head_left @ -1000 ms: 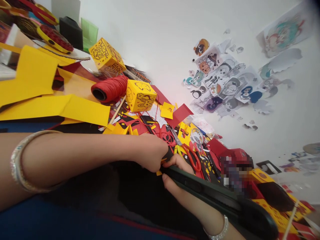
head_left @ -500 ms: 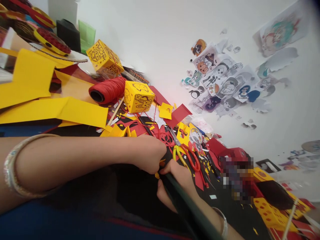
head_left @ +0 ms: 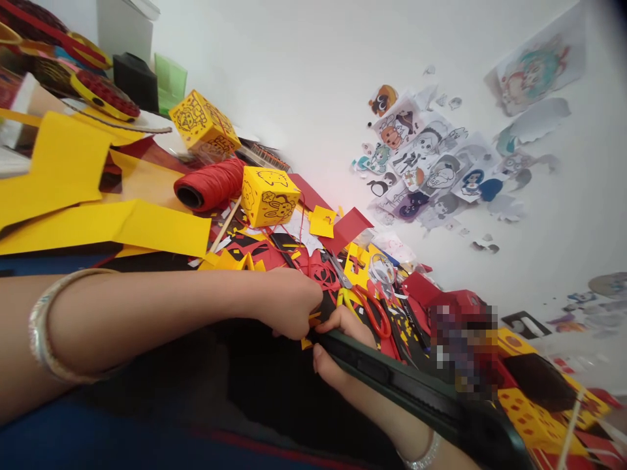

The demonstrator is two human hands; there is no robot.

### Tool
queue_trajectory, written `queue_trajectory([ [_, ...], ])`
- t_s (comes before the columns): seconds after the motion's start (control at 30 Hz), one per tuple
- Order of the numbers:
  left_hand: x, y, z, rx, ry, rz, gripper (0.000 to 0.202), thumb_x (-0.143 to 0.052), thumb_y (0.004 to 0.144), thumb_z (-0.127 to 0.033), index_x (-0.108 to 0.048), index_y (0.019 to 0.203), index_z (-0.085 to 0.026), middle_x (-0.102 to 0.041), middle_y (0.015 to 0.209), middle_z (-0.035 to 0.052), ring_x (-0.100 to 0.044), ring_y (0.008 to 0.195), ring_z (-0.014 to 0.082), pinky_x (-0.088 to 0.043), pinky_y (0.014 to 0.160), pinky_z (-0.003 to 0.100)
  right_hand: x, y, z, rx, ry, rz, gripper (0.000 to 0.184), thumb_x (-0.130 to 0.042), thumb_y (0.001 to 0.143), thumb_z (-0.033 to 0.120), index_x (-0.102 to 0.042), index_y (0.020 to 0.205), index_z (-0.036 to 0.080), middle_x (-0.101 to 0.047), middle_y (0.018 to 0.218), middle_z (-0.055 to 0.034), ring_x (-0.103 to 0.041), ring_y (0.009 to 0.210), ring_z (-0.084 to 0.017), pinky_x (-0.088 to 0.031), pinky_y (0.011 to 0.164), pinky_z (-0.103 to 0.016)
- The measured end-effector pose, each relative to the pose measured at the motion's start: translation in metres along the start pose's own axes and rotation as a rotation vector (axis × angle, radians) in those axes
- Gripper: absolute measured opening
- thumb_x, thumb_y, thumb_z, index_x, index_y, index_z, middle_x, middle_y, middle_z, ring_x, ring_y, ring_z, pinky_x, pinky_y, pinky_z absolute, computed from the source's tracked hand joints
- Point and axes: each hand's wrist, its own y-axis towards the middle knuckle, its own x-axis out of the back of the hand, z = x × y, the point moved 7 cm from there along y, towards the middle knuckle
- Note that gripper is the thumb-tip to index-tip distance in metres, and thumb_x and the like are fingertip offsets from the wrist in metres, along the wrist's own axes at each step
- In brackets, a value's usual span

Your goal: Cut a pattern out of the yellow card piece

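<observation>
From the left edge reaches my left hand (head_left: 291, 303), a bangle on its wrist. Its fingers are curled closed by a small piece of yellow paper (head_left: 306, 343), which is mostly hidden behind them. My right hand (head_left: 343, 339) grips a dark green utility knife (head_left: 392, 373) near its front end, thumb on one side and fingers on the other. The knife's long body slants toward me at lower right. Its tip meets the yellow paper beside my left fingers; the blade itself is hard to make out. Both hands are almost touching above a black mat (head_left: 274, 385).
Beyond my hands lie orange-and-yellow-handled scissors (head_left: 373, 310), red and yellow paper scraps, a red thread spool (head_left: 210, 185) and two yellow paper cubes (head_left: 271, 196). Folded yellow paper (head_left: 161, 225) spreads at left. Drawings (head_left: 431, 163) cover part of the wall. A perforated yellow piece (head_left: 533, 418) sits at lower right.
The knife's rear end has swung to the right and up, showing more of its side. My right hand has turned with it; my left hand stays nearly in place. The view has shifted slightly.
</observation>
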Motion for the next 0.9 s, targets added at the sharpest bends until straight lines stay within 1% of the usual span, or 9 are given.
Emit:
queue_trajectory([
  [0.1,0.0,0.0,0.002,-0.002,-0.033,0.033,0.016,-0.048,0.061,-0.017,-0.064,0.057,-0.018,-0.067,0.053,0.0045,-0.057,0.047,0.0159,-0.034,0.039,0.021,0.003,-0.002,0.0,-0.035,0.006,-0.052,0.011,-0.05,0.061,0.019,-0.047,0.071,0.022,-0.055,0.058,0.0035,-0.053,0.055,-0.014,-0.04,0.05,-0.022],
  [0.23,0.001,-0.002,0.008,0.068,-0.172,0.088,0.015,-0.046,0.062,-0.017,-0.061,0.058,-0.019,-0.063,0.044,0.0006,-0.056,0.044,0.0139,-0.034,0.038,0.018,0.01,-0.002,0.0,-0.01,0.027,-0.17,0.011,-0.05,0.066,0.02,-0.047,0.076,0.022,-0.052,0.056,0.0044,-0.051,0.05,-0.013,-0.04,0.048,-0.022],
  [0.37,0.002,0.0,0.013,0.102,-0.319,0.007,0.017,-0.043,0.069,-0.022,-0.056,0.058,-0.019,-0.061,0.046,-0.0006,-0.057,0.046,0.0133,-0.036,0.04,0.018,0.023,0.005,-0.008,0.043,0.005,-0.327,0.01,-0.051,0.072,0.02,-0.045,0.079,0.022,-0.055,0.061,0.0025,-0.053,0.051,-0.013,-0.042,0.05,-0.022],
  [0.47,0.001,0.006,0.017,0.114,-0.44,-0.11,0.019,-0.039,0.074,-0.027,-0.054,0.063,-0.02,-0.06,0.05,-0.0021,-0.057,0.047,0.0133,-0.038,0.044,0.019,0.022,0.013,-0.02,-0.005,0.012,-0.331,0.012,-0.053,0.072,0.021,-0.043,0.077,0.022,-0.056,0.062,0.0023,-0.052,0.047,-0.012,-0.041,0.045,-0.021],
  [0.57,0.001,0.013,0.017,0.111,-0.546,-0.174,0.017,-0.038,0.075,-0.027,-0.052,0.067,-0.02,-0.055,0.05,-0.004,-0.056,0.05,0.0126,-0.039,0.047,0.019,0.019,0.017,-0.029,-0.017,0.155,-0.336,0.015,-0.054,0.071,0.023,-0.04,0.077,0.023,-0.056,0.064,0.0025,-0.051,0.046,-0.012,-0.04,0.042,-0.02],
  [0.7,-0.007,0.018,0.017,0.181,-0.605,-0.097,0.02,-0.034,0.08,-0.033,-0.049,0.075,-0.019,-0.051,0.047,-0.0061,-0.047,0.039,0.0115,-0.034,0.038,0.02,0.02,0.019,-0.031,0.063,0.386,-0.37,0.017,-0.052,0.07,0.019,-0.038,0.079,0.024,-0.055,0.066,0.0035,-0.054,0.053,-0.013,-0.045,0.048,-0.021],
  [0.73,-0.006,0.018,0.018,0.182,-0.574,-0.119,0.02,-0.034,0.08,-0.034,-0.049,0.078,-0.019,-0.053,0.051,-0.0051,-0.048,0.04,0.0121,-0.036,0.039,0.021,0.02,0.019,-0.03,0.077,0.402,-0.369,0.019,-0.052,0.069,0.017,-0.038,0.08,0.024,-0.055,0.067,0.0035,-0.054,0.055,-0.013,-0.046,0.05,-0.022],
  [0.8,0.007,0.014,0.019,0.143,-0.428,-0.314,0.017,-0.041,0.079,-0.031,-0.05,0.086,-0.019,-0.061,0.068,0.0,-0.057,0.057,0.0148,-0.045,0.05,0.023,0.021,0.02,-0.029,0.092,0.386,-0.356,0.022,-0.052,0.067,0.012,-0.039,0.08,0.025,-0.055,0.069,0.0034,-0.055,0.058,-0.013,-0.047,0.052,-0.022],
  [0.9,0.029,-0.002,0.005,-0.064,-0.049,-0.687,0.019,-0.048,0.077,-0.023,-0.051,0.096,-0.022,-0.06,0.099,0.007,-0.057,0.088,0.0202,-0.048,0.073,0.031,0.021,0.021,-0.03,0.09,0.384,-0.361,0.022,-0.05,0.068,0.009,-0.04,0.08,0.025,-0.056,0.071,0.0033,-0.055,0.06,-0.013,-0.047,0.054,-0.022],
])
